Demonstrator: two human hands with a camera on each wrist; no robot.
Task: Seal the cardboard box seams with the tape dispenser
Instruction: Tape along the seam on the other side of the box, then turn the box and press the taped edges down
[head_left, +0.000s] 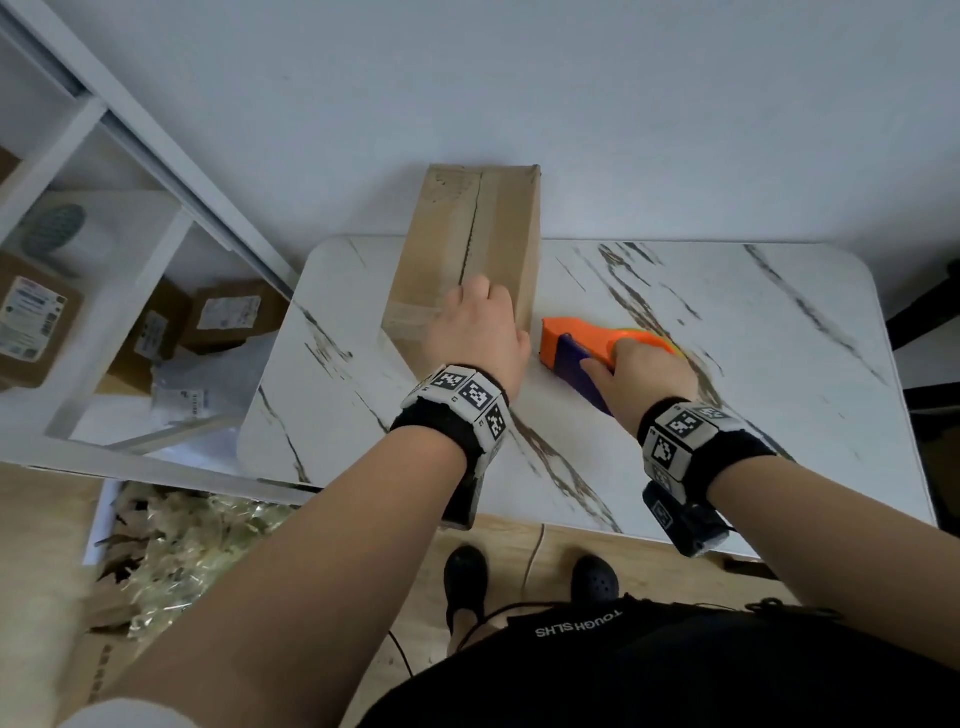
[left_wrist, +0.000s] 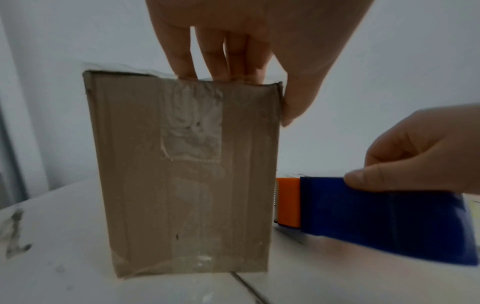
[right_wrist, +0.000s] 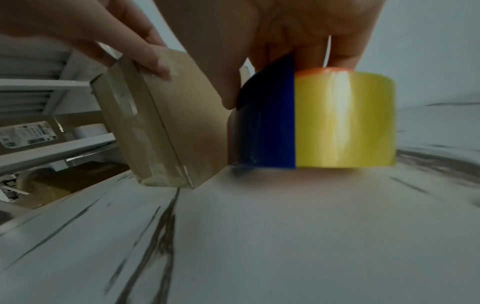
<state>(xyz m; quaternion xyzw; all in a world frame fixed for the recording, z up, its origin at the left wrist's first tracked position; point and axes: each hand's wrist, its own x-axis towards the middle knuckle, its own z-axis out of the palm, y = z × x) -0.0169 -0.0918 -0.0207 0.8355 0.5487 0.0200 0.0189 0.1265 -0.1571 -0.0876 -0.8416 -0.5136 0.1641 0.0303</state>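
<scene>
A long brown cardboard box (head_left: 467, 249) lies on the marble-patterned table (head_left: 727, 389), its open centre seam (head_left: 472, 228) running away from me. My left hand (head_left: 478, 327) rests on the box's near end, straight fingertips (left_wrist: 215, 61) pressing the top edge and the thumb along the right side. A wrinkled patch of old clear tape (left_wrist: 192, 121) covers the near face. To the right, my right hand (head_left: 644, 374) grips the orange and blue tape dispenser (head_left: 576, 343), which sits on the table with its orange front beside the box. Its yellow tape roll (right_wrist: 345, 119) faces the right wrist camera.
The box's far end reaches the white wall (head_left: 519, 78). White shelves (head_left: 130, 249) with labelled parcels (head_left: 36, 322) stand to the left. A bin of tape and cardboard scraps (head_left: 171, 545) sits on the floor at lower left. My feet are under the table's near edge.
</scene>
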